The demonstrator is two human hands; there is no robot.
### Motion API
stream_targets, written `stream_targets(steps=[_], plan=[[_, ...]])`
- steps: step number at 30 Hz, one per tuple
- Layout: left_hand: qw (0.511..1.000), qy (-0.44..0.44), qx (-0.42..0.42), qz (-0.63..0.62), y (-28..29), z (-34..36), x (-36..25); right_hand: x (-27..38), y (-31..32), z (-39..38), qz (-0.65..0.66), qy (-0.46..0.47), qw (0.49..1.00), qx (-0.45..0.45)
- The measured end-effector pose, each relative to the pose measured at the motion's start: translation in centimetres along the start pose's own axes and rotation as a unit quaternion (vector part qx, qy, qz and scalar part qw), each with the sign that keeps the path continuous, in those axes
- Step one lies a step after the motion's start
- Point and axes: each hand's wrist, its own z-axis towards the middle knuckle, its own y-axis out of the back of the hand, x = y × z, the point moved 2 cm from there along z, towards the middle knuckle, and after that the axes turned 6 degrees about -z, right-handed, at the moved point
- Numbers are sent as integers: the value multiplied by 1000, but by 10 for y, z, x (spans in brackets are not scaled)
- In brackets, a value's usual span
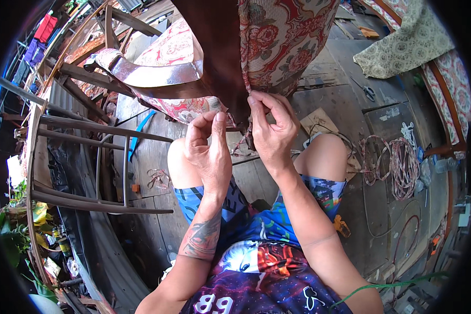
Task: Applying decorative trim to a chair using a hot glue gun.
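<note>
A dark wooden chair (pixel 214 45) with red floral upholstery (pixel 283 39) stands tilted in front of me at the top. Patterned piping cord (pixel 244 60) runs down the upholstery's edge beside the wood. My right hand (pixel 272 128) pinches this cord between thumb and forefinger near the lower end of the padding. My left hand (pixel 206 152) is closed just left of it, thumb and forefinger meeting below a loose fabric edge; what they hold is too small to make out. More cord hangs down between and behind the hands.
Coiled patterned cord (pixel 403 168), scissors (pixel 367 91), a plastic bottle (pixel 445 165) and a wooden board (pixel 314 123) lie rightward. Beige fabric (pixel 400 49) drapes over another upholstered piece (pixel 444 110). A metal frame (pixel 104 201) and plants (pixel 17 238) are at left.
</note>
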Motion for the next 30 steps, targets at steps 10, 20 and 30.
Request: stream_targets(steps=[10, 20, 30], plan=[[1000, 1, -14, 12, 9, 2, 6, 8, 9, -7, 6, 8, 1000, 0], [1000, 6, -3, -2, 9, 1, 9, -3, 4, -3, -36, 64, 997, -27], [1000, 10, -16, -8, 15, 1, 8, -8, -6, -4, -66, 68, 995, -24]])
